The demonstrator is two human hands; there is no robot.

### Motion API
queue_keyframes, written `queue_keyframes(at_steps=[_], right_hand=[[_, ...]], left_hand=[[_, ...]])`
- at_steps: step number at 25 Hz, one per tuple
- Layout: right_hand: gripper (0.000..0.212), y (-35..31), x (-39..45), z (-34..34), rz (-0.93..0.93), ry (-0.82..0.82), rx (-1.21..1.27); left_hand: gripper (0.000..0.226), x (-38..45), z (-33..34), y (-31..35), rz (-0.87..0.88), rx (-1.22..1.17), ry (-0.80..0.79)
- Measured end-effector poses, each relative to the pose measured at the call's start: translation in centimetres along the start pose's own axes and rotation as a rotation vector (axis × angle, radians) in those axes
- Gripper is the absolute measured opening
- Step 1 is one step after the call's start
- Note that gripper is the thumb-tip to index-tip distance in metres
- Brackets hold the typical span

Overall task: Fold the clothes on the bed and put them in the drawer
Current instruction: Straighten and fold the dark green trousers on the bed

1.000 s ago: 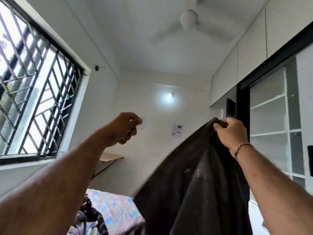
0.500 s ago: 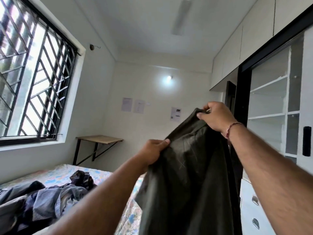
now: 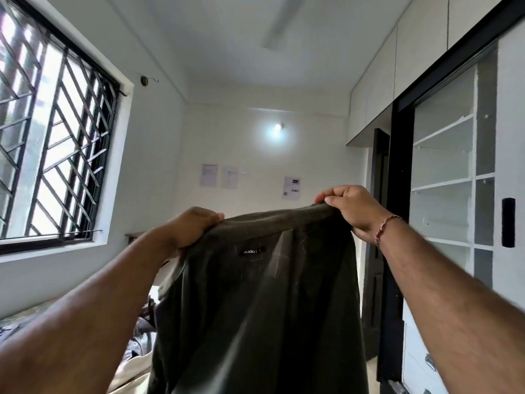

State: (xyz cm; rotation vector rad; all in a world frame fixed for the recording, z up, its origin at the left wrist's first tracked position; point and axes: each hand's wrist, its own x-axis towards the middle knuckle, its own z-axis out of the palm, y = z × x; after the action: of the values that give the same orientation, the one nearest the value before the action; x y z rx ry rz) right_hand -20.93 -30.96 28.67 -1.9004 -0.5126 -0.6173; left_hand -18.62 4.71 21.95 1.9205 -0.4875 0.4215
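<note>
- The dark olive-green woven garment (image 3: 255, 302) hangs in the air before the person, spread between both hands, its lower part dropping out of view.
- The left hand (image 3: 196, 226) pinches the top edge at one corner; the right hand (image 3: 352, 209) grips the other corner with curled fingers.
- It looks soft, light and limp, likely to sag and crease; the top corners seem the best hold.
- Below left, a heap of other clothes (image 3: 139, 331) lies on the bed.
- The white drawer fronts with metal handles (image 3: 417, 362) sit low right, near the dangling cloth.
</note>
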Motion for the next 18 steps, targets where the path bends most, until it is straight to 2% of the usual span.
queue_keyframes(at_steps=[2, 4, 5, 7, 9, 10, 11, 12, 15, 16, 18], right_hand=[[0.011, -0.3, -0.7, -0.5, 0.006, -0.101, 0.004], [0.018, -0.4, -1.0, -1.3, -0.047, -0.164, -0.198], [0.019, -0.4, -1.0, -1.5, -0.074, -0.137, -0.315], [0.013, -0.7, -1.1, -1.5, -0.114, -0.005, -0.390], [0.008, -0.4, -0.8, -1.7, -0.134, 0.140, -0.403], [0.009, -0.2, -0.6, -2.0, -0.142, 0.210, -0.433], [0.010, 0.0, -0.4, -2.6, -0.151, 0.261, -0.472], [0.012, 0.0, -0.4, -3.2, -0.167, 0.284, -0.505], [0.018, -0.2, -0.1, -4.3, -0.168, 0.221, -0.553], [0.017, -0.4, -0.1, -4.3, -0.150, 0.196, -0.549], [0.018, -0.8, 0.0, -4.3, -0.134, 0.195, -0.534]], left_hand=[[0.033, 0.0, -1.0, 1.0, 0.092, 0.049, -0.003], [0.039, -0.1, -2.9, 2.1, 0.228, 0.275, -0.141], [0.041, 0.2, -3.8, 2.3, 0.306, 0.465, -0.166], [0.027, 1.2, -5.1, 3.3, 0.449, 0.897, -0.124], [0.015, 1.7, -5.9, 3.6, 0.436, 1.175, -0.065], [0.013, 1.7, -6.3, 3.5, 0.410, 1.208, -0.018], [0.012, 1.5, -6.6, 3.2, 0.400, 1.156, 0.033], [0.016, 1.1, -6.8, 2.9, 0.379, 0.969, 0.081], [0.038, -0.5, -5.7, 3.2, 0.233, -0.055, 0.271], [0.042, -0.6, -5.4, 3.6, 0.204, -0.244, 0.329], [0.039, -0.7, -5.1, 4.6, 0.225, -0.268, 0.367]])
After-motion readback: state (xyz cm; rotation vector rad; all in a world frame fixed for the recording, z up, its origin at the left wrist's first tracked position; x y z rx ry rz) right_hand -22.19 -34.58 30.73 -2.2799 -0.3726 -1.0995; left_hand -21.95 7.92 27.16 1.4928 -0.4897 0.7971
